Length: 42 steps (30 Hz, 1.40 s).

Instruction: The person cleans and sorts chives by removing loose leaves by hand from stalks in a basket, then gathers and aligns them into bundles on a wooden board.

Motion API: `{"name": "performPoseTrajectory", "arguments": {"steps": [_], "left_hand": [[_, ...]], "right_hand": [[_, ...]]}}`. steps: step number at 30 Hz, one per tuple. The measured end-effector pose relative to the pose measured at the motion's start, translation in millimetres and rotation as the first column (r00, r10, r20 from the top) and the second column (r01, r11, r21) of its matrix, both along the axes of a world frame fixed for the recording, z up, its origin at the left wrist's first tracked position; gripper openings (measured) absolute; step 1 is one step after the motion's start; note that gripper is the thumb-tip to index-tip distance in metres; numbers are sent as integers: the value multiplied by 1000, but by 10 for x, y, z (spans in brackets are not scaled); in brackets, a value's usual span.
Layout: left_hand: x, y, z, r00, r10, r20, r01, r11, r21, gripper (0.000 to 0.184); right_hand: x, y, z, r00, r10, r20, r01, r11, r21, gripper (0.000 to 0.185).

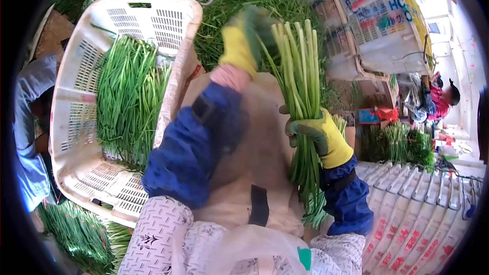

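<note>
My right hand (317,135), in a yellow and green glove, is closed around a bunch of garlic chives (300,66). The pale cut ends point up, and the green leaves hang down beside my sleeve. My left hand (247,35), gloved the same way, is raised to the left of the bunch's upper end. Motion smears its fingers, so whether they hold anything is unclear. Behind it lies a large heap of loose green leaves (214,25). A brown apron (254,117) covers my lap below both hands.
At left stands a white plastic basket (76,91) with chives (130,97) inside. Another person's sleeve (33,86) shows beyond it. Tied bunches (76,231) lie at lower left. White crates (387,35) stand upper right, stacked white crates (407,209) lower right. A person (442,99) is farther right.
</note>
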<state>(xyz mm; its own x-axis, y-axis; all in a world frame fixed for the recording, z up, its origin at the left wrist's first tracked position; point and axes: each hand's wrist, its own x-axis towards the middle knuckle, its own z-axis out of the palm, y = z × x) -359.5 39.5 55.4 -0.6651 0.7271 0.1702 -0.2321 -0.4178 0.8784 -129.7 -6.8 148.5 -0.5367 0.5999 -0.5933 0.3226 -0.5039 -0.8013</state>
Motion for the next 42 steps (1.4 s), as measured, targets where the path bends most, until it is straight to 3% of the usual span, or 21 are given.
{"name": "performPoseTrajectory", "arguments": {"steps": [1, 3, 5, 9, 10, 13, 14, 18, 21, 22, 23, 27, 28, 29, 31, 33, 35, 37, 39, 40, 42], "left_hand": [[-84, 69, 45, 735, -173, 655, 159, 984, 82, 23], [-272, 185, -206, 851, -205, 484, 163, 978, 128, 30], [-43, 72, 78, 900, -148, 409, 168, 986, -14, 31], [583, -289, 360, 866, -484, 124, 498, 858, -128, 24], [697, -294, 356, 825, -553, -118, 476, 791, -384, 23], [1005, -252, 273, 717, -682, 143, 687, 658, -307, 26], [1052, -280, 295, 700, -704, 117, 696, 637, -332, 31], [1288, -376, 450, 489, -851, 193, 835, 394, -383, 38], [1547, -376, 404, 412, -885, 219, 898, 353, -261, 42], [1572, -319, 407, 413, -889, 197, 901, 367, -229, 43], [1543, -243, 453, 391, -900, 190, 910, 347, -229, 43], [1597, 154, 467, 577, -816, -15, 786, 561, -260, 46], [1679, 223, 521, 627, -775, -82, 729, 621, -290, 45], [1788, 310, 534, 655, -748, -107, 699, 653, -291, 41], [2028, 299, 743, 623, -782, -24, 739, 598, -310, 32], [2384, 396, 694, 604, -797, -3, 773, 588, -238, 36], [2707, 533, 544, 549, -835, 35, 813, 525, -251, 31], [3056, 626, 319, 493, -868, 59, 860, 475, -188, 26], [3412, 697, 155, 528, -843, -105, 808, 536, -243, 24], [3615, 692, 96, 616, -728, -301, 712, 678, -181, 28], [3923, 651, -39, 557, -673, -486, 707, 692, -147, 33]], "right_hand": [[25, -48, 33, 998, -41, 42, 40, 999, 17, 39], [143, -51, 37, 987, -134, 87, 128, 989, 71, 37], [335, -42, -74, 968, -237, 80, 226, 967, 120, 35], [410, -87, -36, 912, -366, 185, 324, 920, 220, 33], [460, -131, -94, 909, -387, 156, 352, 912, 212, 40], [594, -350, -182, 877, -429, 219, 377, 894, 240, 52], [616, -433, -119, 872, -429, 234, 374, 894, 246, 64], [1209, -726, -321, 898, -268, 349, 8, 802, 597, 79], [1638, -789, -227, 862, -280, 422, -186, 601, 778, 66], [1797, -804, -179, 835, -310, 454, -241, 535, 810, 61], [1780, -788, 119, 806, -522, 280, 371, 813, 450, 55], [2493, -610, 442, 735, -608, 300, 337, 712, 617, 42], [2634, -541, 342, 707, -632, 316, 142, 566, 812, 41], [2804, -454, 154, 640, -652, 408, 6, 534, 845, 45], [2882, -334, -274, 326, -710, 624, -370, 512, 775, 50], [3006, -233, -896, 172, -649, 741, -514, 583, 629, 53], [3028, -175, -1366, 192, -549, 814, -401, 713, 575, 54], [3027, -160, -1486, 182, -560, 808, -360, 727, 584, 56], [3030, -178, -1328, 214, -563, 799, -316, 734, 602, 57], [2979, -181, -1232, 224, -538, 812, -323, 745, 583, 56], [2986, -179, -1300, 210, -554, 806, -377, 714, 589, 44]]}}
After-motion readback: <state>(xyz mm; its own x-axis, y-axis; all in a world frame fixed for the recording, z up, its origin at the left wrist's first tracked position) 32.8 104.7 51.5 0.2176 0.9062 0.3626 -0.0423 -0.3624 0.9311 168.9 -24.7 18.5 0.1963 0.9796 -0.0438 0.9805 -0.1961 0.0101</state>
